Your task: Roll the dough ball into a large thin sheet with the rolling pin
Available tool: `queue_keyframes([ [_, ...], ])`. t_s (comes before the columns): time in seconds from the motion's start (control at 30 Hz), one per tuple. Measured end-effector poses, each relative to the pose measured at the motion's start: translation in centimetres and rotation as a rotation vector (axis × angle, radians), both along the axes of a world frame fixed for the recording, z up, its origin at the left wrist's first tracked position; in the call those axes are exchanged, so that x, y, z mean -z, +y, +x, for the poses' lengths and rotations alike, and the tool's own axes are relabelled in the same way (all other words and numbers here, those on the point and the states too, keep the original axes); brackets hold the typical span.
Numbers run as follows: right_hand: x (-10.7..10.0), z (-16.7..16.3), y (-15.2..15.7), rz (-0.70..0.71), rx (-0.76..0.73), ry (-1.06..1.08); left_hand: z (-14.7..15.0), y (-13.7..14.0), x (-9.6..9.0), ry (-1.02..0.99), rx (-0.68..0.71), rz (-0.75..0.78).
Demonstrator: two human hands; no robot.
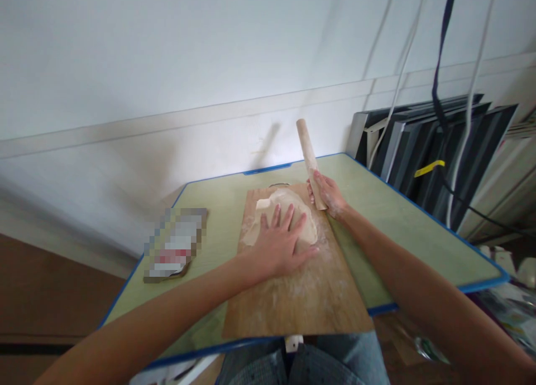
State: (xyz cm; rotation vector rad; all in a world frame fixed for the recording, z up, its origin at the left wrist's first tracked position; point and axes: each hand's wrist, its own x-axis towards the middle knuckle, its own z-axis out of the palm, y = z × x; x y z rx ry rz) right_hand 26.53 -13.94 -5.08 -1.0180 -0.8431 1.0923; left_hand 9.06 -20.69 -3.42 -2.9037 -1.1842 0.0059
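Lying near board's [293,304] far edge: dough [285,197], flattening appearing well advanced, outline looking uneven; left hand [278,244] resting splayed atop; right hand [330,195] grasping rolling pin [307,148].

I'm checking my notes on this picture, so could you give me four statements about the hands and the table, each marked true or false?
1. The right hand grips the rolling pin near one end. True.
2. The dough lies on the board. True.
3. The left hand is curled into a fist. False: its fingers are spread over the dough.
4. The table has a red edge. False: its edge is blue.
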Motion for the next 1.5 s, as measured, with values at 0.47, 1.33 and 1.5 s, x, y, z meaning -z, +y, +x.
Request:
queue_keyframes([
  [0.47,-0.1,0.0,0.0,-0.007,-0.011,-0.012,2.2,-3.5,-0.9,0.253,0.297,0.549],
  [1.33,-0.2,0.0,0.2,-0.033,-0.053,-0.117,1.5,-1.6,-1.8,0.250,0.267,0.569],
  [1.5,0.0,0.2,0.2,-0.027,-0.071,-0.158,0.5,-0.1,-2.9,0.239,0.321,0.514],
])
